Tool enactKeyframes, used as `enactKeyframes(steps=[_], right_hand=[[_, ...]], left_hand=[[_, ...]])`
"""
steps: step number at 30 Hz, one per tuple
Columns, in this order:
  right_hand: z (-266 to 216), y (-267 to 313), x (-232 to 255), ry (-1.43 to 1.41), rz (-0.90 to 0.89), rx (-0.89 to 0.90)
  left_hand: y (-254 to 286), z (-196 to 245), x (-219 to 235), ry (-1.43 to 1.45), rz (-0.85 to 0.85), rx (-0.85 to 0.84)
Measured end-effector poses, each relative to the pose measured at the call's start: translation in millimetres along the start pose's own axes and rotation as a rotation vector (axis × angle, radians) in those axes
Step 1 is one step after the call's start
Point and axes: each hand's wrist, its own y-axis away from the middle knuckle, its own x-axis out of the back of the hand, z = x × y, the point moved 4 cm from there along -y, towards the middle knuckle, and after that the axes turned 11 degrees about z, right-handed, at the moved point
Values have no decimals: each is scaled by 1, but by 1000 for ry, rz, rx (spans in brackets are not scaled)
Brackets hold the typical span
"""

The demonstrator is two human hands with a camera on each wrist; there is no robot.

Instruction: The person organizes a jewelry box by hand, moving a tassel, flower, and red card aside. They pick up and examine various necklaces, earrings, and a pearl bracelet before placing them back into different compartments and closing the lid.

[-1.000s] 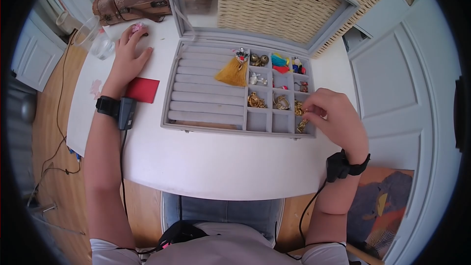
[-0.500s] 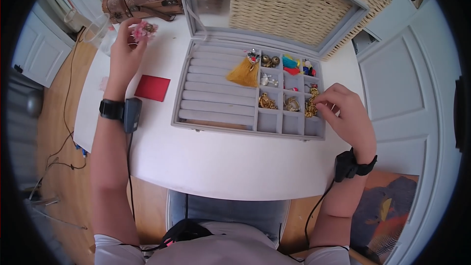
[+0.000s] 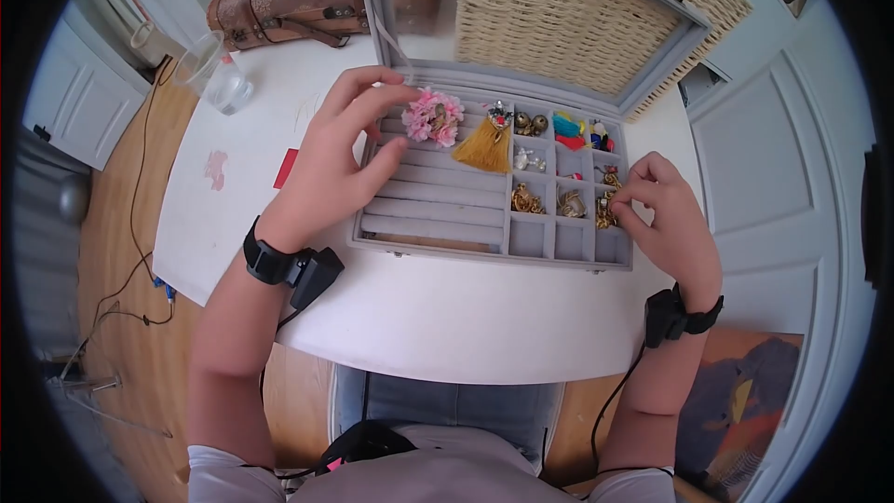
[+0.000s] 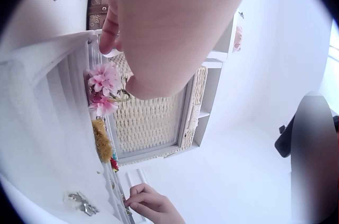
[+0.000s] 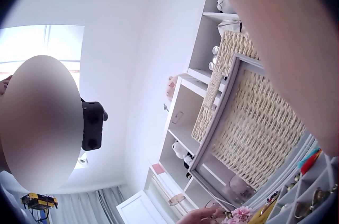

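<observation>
Pink flowers rest on the grey ring rolls in the upper left of the open jewelry box, beside a mustard tassel. Around their left side, my left hand has its thumb and index finger spread apart; whether a fingertip touches the petals I cannot tell. In the left wrist view the flowers lie near the thumb of that hand. My right hand pinches gold jewelry at a right-hand compartment. Other compartments hold gold pieces, pearly pieces and a blue-and-red tassel.
The raised glass lid leans back by a wicker basket. A brown patterned case stands at the back left. Two clear cups, one of them near the table's left edge, and a red card lie left of the box.
My left hand has carried the pink flowers rightward from the table's left side onto the rolls, and its fingers have spread. My right hand has lifted gold jewelry from the bottom right compartment to the one above.
</observation>
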Motion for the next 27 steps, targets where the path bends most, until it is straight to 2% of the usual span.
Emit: enactKeyframes(steps=[2,4,6,8,9,11,15,17,20,21,23,25,27], right_hand=[[2,-1,-2,-73,-5,43],[2,0,-1,-31,-8,81],[-2,-1,0,11,-10,121],[-2,0,2,-64,66,-37],[1,0,3,-59,68,-46],[3,-3,3,12,58,98],[11,3,-6,1,21,36],[7,3,-1,27,40,84],[7,-3,4,-60,144,28],[6,-2,2,-63,143,26],[7,1,-2,-61,110,-13],[5,3,3,-41,79,20],[3,1,4,-20,45,53]], left_hand=[[2,2,-2,-10,1,-45],[6,1,-11,-243,-129,-242],[9,-4,-12,-217,-116,-187],[10,-7,-11,-187,-115,-139],[9,-7,-9,-202,-81,-118],[10,-9,-7,-209,-50,-100],[10,-10,-7,-173,-10,-43],[6,-7,-3,-144,9,-27],[-4,-3,19,-131,208,-67],[-6,-8,28,-133,205,-66],[-6,-30,50,-279,168,144],[2,-42,67,-349,131,191],[16,-46,75,-726,-127,246]])
